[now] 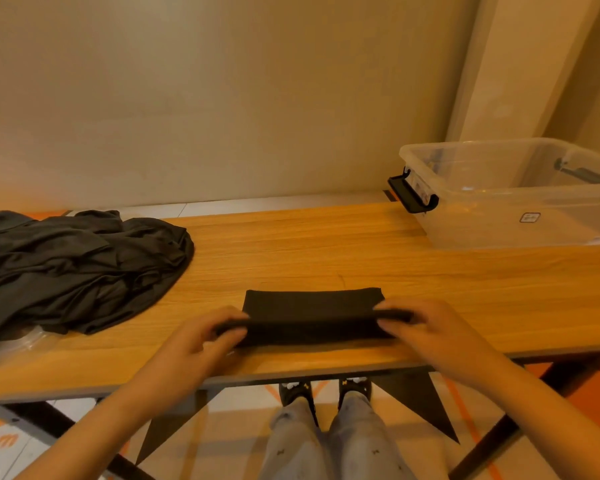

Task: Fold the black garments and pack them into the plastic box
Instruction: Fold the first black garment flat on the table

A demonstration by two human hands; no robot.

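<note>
I have the garment (312, 306) lying as a narrow black band near the front edge of the surface (291, 251), square to me, with both hands on its near fold. The left hand (201, 337) pinches the left end and the right hand (426, 327) pinches the right end. On each the fingers (390, 329) are curled round the raised, doubled edge, with the cloth caught between thumb and fingertips. The far half of the band lies flat on the wood. I judge the step in hand to be turning this near edge over toward the far edge, late in the folding of this piece. To do it well I would lift both ends level and together, and hold the band lightly taut between the hands so the middle does not sag. I would lay the near edge right on the far edge with the corners matched, then press it flat with open palms before letting go. The cloth looks soft and limp, so a slack pinch on one side would probably let the layers slide and skew the packet. The plastic box (499, 223) stands open-topped at the far right of the surface, well apart from the hands, and no black cloth shows inside it. The pile of black garments (77, 268) lies heaped and unfolded at the far left, also well apart, so I judge most of the task is yet to be done.
</note>
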